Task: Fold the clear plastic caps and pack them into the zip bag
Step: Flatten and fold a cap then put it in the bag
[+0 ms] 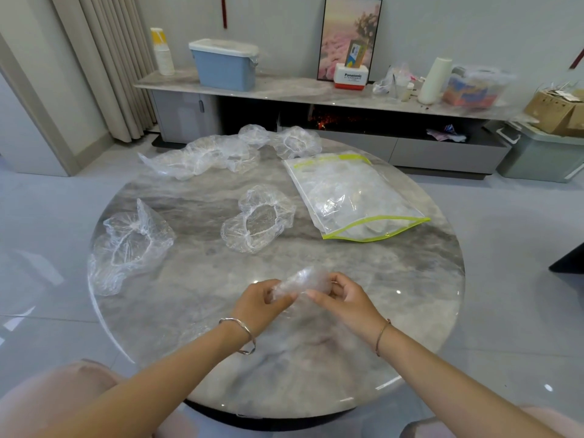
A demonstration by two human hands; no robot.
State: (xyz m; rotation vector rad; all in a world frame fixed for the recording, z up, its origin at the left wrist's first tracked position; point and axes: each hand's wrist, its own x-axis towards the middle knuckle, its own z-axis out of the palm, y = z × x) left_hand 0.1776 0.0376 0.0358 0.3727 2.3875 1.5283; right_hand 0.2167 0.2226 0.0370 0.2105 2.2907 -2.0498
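Left hand [259, 306] and right hand [344, 300], fingers clamped, pinch a blurred, perhaps folded cap [303, 281] over the table [395, 311], near half.

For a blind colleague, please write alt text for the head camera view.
The left hand and right hand pinch a partly folded clear plastic cap above a round marble-patterned table. Other clear caps lie spread open on its left and far side; a green-edged zip bag, mouth open, lies on the right.
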